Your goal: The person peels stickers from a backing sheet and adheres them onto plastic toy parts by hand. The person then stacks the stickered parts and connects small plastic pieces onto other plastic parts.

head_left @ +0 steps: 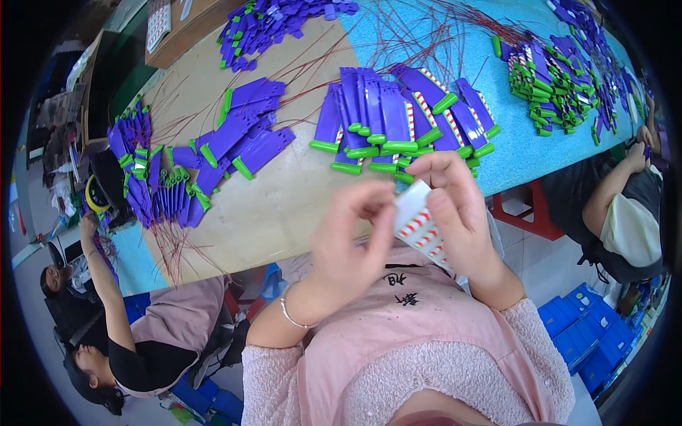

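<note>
In front of my chest my right hand (465, 213) grips a small white sticker sheet (419, 226) between thumb and fingers. Slanted red-and-white striped strips run across the sheet's lower part. My left hand (355, 234) is at the sheet's left edge, fingers curled and somewhat blurred; whatever they pinch cannot be made out. Just beyond my hands lies a fanned group of flat purple pieces (393, 110) with green rounded ends. Several of these, toward the right of the group, carry a striped strip along one edge.
More purple pieces (238, 135) with thin red wires (174, 248) lie to the left. A heap of green-ended pieces (540, 92) sits at the right on the blue table cover (497, 163). Co-workers sit on both sides; a red stool (522, 216) and blue crates (586, 326) stand below at right.
</note>
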Motion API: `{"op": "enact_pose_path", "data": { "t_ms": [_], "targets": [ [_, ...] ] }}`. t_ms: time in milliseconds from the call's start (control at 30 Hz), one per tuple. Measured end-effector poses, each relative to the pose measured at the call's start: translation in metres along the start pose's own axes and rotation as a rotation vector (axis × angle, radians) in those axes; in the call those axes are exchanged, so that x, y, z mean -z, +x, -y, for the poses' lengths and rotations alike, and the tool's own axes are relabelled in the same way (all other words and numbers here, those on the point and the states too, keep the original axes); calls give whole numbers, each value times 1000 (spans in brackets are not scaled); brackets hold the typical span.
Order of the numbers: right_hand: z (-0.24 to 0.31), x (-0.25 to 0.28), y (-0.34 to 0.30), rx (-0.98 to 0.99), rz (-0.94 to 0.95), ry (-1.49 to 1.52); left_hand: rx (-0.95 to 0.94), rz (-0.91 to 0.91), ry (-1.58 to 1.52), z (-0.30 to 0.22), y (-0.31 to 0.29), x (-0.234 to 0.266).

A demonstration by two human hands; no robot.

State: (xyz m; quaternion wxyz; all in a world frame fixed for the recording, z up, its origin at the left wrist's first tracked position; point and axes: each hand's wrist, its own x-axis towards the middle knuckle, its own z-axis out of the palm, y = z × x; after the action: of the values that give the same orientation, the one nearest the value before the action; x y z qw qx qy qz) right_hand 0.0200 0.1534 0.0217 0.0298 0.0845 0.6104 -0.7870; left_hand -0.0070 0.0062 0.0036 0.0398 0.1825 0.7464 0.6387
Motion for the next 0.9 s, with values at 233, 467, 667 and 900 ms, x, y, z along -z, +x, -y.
{"op": "enact_pose_path", "data": {
  "t_ms": [233, 467, 667, 900],
  "targets": [
    [-13, -6, 1, 87, 1, -89, -181, -11, 249, -4, 16, 21],
    [-14, -10, 6, 182, 101, -166, -165, 190, 243, -1, 8, 37],
    [-9, -10, 5, -41, 14, -150, -537, 61, 561, 12, 13, 46],
    [-24, -10, 16, -132, -46, 80, -566, -52, 795, 21, 24, 86]
  ]
}}
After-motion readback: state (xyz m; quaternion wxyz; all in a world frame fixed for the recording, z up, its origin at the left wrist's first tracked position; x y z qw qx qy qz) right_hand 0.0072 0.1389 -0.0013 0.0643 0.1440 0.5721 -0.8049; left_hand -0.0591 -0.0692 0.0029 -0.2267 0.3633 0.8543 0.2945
